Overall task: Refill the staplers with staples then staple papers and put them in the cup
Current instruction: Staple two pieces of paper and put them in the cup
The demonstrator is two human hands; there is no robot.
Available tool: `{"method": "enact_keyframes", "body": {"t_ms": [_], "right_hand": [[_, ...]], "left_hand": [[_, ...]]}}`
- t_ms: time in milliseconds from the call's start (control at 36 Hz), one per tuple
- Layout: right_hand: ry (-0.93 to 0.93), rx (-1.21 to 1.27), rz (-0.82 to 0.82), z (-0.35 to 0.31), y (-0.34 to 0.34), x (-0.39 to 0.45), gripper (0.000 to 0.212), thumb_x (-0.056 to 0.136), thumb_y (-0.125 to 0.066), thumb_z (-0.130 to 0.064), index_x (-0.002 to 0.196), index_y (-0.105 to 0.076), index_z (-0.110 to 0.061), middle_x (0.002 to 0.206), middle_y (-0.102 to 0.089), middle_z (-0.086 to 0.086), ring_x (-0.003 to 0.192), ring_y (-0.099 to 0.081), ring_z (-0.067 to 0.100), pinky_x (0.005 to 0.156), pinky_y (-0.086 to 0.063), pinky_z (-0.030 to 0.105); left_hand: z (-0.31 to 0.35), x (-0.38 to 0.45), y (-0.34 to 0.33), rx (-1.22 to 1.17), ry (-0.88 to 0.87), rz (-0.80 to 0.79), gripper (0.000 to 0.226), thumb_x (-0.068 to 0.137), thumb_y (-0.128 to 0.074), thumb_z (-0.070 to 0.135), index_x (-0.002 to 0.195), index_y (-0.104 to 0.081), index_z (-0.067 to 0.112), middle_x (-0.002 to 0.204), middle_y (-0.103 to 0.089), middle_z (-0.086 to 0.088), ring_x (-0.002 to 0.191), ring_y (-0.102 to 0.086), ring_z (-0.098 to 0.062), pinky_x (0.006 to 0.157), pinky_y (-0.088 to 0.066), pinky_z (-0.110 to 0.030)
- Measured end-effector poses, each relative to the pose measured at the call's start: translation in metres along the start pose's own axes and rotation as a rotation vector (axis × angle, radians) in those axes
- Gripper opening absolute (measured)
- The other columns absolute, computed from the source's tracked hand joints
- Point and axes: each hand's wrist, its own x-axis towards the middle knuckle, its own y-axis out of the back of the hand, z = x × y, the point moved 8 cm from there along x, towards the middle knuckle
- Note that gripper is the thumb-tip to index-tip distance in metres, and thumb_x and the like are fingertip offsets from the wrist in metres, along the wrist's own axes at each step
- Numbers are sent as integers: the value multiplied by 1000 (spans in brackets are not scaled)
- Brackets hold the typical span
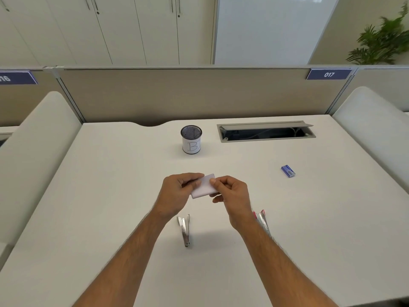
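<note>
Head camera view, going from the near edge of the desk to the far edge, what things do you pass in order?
Silver stapler → folded paper held in both hands → blue staple box → cup → open cable tray. The pink stapler sits about level with the silver one, so I left it out.

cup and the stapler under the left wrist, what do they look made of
Cup: looks like dark wire mesh, seen in the fine grid inside its rim, wrapped in a matte white paper label with handwriting. Stapler: looks like bare polished metal, silvery with bright reflections along its open arms; any plastic parts can't be made out.
</note>
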Motion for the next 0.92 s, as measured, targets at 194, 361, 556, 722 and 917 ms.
{"method": "enact_keyframes", "body": {"t_ms": [194,361,556,722,917], "right_hand": [[-58,64,-45,5,-2,-1,19,91,-76,-19,97,-71,-1,79,-73,6,69,-69,20,59,-55,30],[-128,103,-145,14,-8,-3,20,82,-78,0,101,-70,2,83,-73,14,72,-69,26,66,-58,32],[-53,83,-46,10,2,-1,16,80,-79,3,94,-73,1,79,-73,18,68,-68,26,65,-57,32],[-34,41,-36,7,3,0,16,79,-79,2,93,-73,-1,84,-74,24,67,-68,25,64,-56,33],[-32,11,-64,9,1,-1,19,78,-81,-2,94,-71,-3,81,-76,19,66,-69,25,64,-57,34]], "left_hand": [[2,-1,0,1,4,32,25,96,-69,8,107,-82,27,109,-79,15,107,-71,-1,97,-53,-22],[4,-4,-1,9,0,58,22,97,-68,8,107,-82,21,108,-79,12,105,-71,-3,94,-54,-22],[-10,-10,-10,-247,147,-9,42,87,-79,4,125,-69,19,101,-77,-19,93,-76,-30,80,-63,-37],[-21,-19,-21,-335,220,-73,35,81,-83,0,114,-70,7,91,-78,-20,75,-76,-33,72,-62,-35],[-21,-21,-19,-356,228,-77,32,81,-82,-1,111,-77,8,94,-79,-20,78,-77,-31,71,-61,-31]]}}
